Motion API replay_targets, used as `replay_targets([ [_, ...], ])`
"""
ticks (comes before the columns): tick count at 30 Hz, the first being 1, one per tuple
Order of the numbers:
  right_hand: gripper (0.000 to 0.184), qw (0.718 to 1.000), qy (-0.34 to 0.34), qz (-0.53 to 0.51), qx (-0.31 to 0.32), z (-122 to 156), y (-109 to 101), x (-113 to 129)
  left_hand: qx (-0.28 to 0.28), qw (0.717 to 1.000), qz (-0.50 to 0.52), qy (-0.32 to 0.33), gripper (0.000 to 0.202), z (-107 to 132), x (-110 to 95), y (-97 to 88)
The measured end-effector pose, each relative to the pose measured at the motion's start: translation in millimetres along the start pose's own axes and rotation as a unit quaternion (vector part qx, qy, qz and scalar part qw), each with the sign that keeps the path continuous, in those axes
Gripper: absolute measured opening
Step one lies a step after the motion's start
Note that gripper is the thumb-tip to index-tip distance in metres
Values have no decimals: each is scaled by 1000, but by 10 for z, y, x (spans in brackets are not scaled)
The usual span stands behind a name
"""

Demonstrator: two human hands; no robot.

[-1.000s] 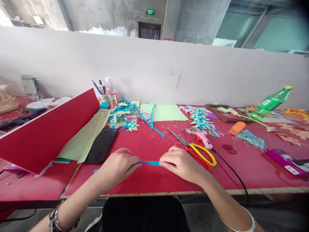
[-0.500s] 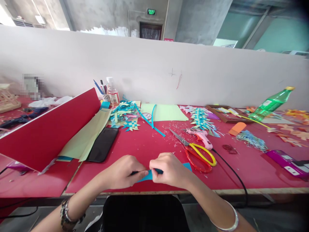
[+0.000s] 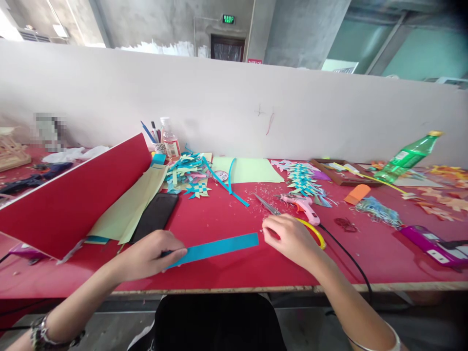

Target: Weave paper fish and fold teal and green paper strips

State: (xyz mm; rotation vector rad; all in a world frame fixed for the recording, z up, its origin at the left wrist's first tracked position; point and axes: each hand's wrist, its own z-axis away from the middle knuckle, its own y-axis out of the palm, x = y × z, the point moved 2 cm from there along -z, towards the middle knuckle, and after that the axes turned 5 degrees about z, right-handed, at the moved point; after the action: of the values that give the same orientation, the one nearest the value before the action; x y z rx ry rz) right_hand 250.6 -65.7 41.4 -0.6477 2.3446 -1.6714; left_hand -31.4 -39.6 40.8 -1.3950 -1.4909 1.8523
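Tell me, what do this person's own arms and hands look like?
Both are human and ungloved: a left grip and a right grip, each with ordinary fingers. No sleeves show on the forearms. The left wrist wears a chunky dark-and-silver bracelet; the right arm wears a smooth, pale band, partly cut off by the picture's edge.

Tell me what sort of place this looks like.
Probably a paper-craft workspace, maybe a workshop: there's a heap of cut paper strips, a pink glue gun beside the scissors, and the left hand holds a blue strip.
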Motion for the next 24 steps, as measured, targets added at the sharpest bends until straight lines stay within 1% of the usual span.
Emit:
replay_targets([
  [2, 12, 999, -19, -28, 3, -53, -45, 163, -6, 999, -40, 1, 33, -70, -48, 23],
  [4, 22, 995, -72, -62, 8, -102, -46, 361, -12, 998, -62, 16, 31, -146, -115, 42],
  [5, 24, 993, -94, -71, 16, -123, -27, 445, -19, 997, -67, 24, 31, -178, -147, 45],
  [7, 17, 988, -127, -80, 39, -153, 40, 563, -28, 996, -71, 41, 30, -223, -201, 45],
  [9, 17, 984, -139, -92, 69, -174, 122, 612, -42, 995, -75, 45, 26, -249, -235, 44],
  [12, 20, 981, -119, -111, 104, -200, 219, 628, -97, 989, -109, 38, 18, -286, -272, 65],
  [14, 22, 982, -94, -123, 112, -221, 251, 643, -135, 978, -153, 46, 18, -316, -302, 107],
  [16, 24, 979, -73, -153, 111, -242, 260, 669, -160, 964, -200, 66, 22, -342, -334, 157],
  [21, 27, 960, -43, -257, 108, -257, 225, 705, -204, 928, -296, 99, 23, -328, -365, 201],
  [24, 27, 949, -41, -292, 107, -244, 178, 681, -216, 920, -309, 108, 21, -281, -314, 175],
])
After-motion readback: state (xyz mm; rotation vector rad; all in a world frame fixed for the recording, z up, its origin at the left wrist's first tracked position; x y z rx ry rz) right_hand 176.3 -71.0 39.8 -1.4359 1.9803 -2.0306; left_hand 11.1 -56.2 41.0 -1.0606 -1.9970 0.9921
